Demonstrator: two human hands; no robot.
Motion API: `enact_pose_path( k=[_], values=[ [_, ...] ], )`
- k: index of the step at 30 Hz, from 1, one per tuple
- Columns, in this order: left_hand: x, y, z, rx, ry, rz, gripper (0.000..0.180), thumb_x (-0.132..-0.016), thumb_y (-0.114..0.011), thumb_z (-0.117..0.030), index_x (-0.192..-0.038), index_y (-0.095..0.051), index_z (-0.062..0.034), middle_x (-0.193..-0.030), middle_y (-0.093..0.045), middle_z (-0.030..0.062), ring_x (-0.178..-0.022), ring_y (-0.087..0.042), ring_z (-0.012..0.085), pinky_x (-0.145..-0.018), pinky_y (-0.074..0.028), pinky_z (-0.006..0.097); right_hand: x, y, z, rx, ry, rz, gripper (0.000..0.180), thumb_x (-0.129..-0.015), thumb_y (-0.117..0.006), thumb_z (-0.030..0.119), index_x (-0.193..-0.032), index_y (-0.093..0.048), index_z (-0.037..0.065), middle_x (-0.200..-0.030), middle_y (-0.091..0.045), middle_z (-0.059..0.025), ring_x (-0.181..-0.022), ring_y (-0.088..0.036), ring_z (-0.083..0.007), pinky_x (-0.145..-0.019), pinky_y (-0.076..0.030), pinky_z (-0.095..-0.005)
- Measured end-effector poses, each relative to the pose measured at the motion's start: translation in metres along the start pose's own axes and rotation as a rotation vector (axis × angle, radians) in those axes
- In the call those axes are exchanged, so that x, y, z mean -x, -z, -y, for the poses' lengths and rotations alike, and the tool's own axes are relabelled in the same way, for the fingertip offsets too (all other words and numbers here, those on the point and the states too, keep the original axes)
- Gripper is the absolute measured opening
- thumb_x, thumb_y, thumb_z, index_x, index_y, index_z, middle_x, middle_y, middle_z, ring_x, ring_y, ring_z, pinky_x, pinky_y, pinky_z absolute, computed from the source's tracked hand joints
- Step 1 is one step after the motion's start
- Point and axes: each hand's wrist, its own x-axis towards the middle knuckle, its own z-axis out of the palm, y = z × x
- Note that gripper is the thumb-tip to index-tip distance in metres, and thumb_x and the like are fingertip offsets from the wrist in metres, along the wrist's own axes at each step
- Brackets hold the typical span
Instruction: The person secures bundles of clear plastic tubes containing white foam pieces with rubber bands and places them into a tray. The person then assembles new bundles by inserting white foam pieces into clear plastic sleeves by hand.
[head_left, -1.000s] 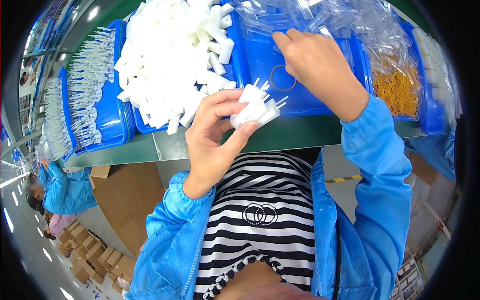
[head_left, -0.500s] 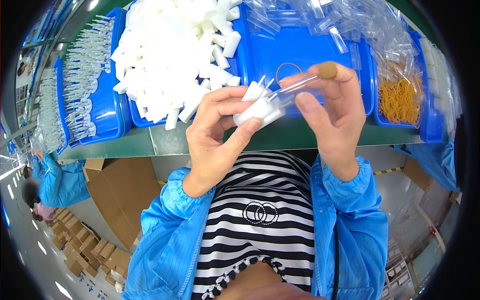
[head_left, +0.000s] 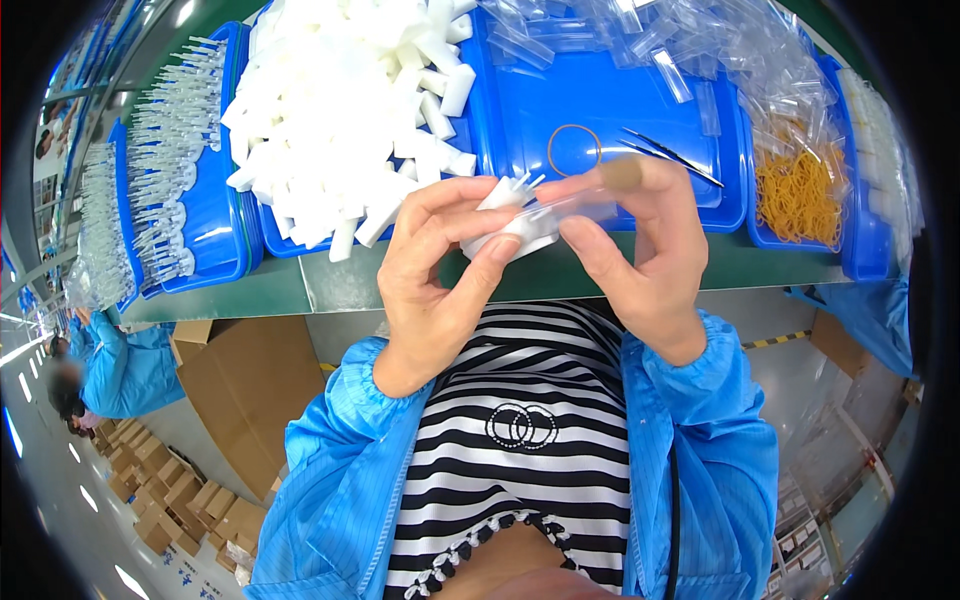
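Observation:
My left hand [head_left: 432, 255] is closed around a small bundle of white foam pieces [head_left: 530, 236], with thin white sticks poking out of its upper end. My right hand [head_left: 655, 235] pinches a clear plastic tube [head_left: 590, 209], blurred by motion, against the right side of that bundle. Whether the tube goes around the pieces or just touches them, I cannot tell. A tan finger cot [head_left: 621, 175] covers my right index fingertip. Behind the hands, a single rubber band [head_left: 550, 155] and black tweezers [head_left: 680, 157] lie in a blue tray [head_left: 520, 110].
A heap of white foam pieces [head_left: 330, 110] fills the tray at left. Farther left, a blue tray [head_left: 212, 225] holds rows of thin-tipped white parts [head_left: 175, 150]. Clear plastic tubes [head_left: 700, 35] lie at the back right, near yellow rubber bands [head_left: 797, 200]. The green table edge [head_left: 400, 292] is close.
My right hand has moved left and slightly down, bringing the clear tube closer over the bundle's end. The tweezers it hid now show. My left hand has hardly moved.

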Motion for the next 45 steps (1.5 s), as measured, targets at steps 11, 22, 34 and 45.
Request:
enact_pose_path(
  k=[11,22,34,45],
  values=[
    [0.001,-0.007,-0.005,0.041,0.031,-0.064,0.02,-0.081,-0.074,0.002,-0.101,-0.071,-0.0006,-0.118,-0.06,0.0147,-0.102,-0.064,0.0229,-0.084,-0.052,0.031,0.002,-0.001,-0.003,0.228,0.209,-0.017,0.03,-0.086,-0.072,0.008,-0.11,-0.054,0.0,-0.1,-0.069,-0.0101,-0.093,-0.066,-0.0174,-0.087,-0.05,-0.0302],
    [-0.002,-0.005,-0.005,-0.079,-0.061,-0.067,0.024,-0.079,-0.077,0.0,-0.103,-0.073,0.0,-0.116,-0.062,0.0144,-0.101,-0.064,0.0232,-0.082,-0.053,0.03,0.003,-0.004,0.004,-0.169,-0.14,-0.005,0.031,-0.089,-0.07,0.012,-0.113,-0.053,0.0,-0.102,-0.068,-0.0113,-0.098,-0.066,-0.0177,-0.09,-0.049,-0.0307],
    [0.005,0.012,-0.012,0.264,0.031,0.05,0.027,-0.084,-0.069,0.008,-0.11,-0.067,0.0042,-0.123,-0.052,0.0161,-0.107,-0.062,0.0234,-0.089,-0.056,0.033,-0.011,0.027,0.008,-0.399,-0.396,0.017,0.025,-0.088,-0.073,0.01,-0.106,-0.06,0.0,-0.101,-0.067,-0.008,-0.096,-0.063,-0.0132,-0.088,-0.049,-0.0285],
    [0.01,0.002,-0.005,0.28,-0.04,0.047,0.03,-0.079,-0.073,0.01,-0.107,-0.064,0.0042,-0.119,-0.054,0.0164,-0.11,-0.062,0.03,-0.093,-0.057,0.039,0.006,0.011,0.003,-0.354,-0.264,0.068,0.027,-0.082,-0.079,0.01,-0.1,-0.061,0.001,-0.1,-0.065,-0.0073,-0.096,-0.062,-0.0144,-0.089,-0.048,-0.0297]
  ],
)
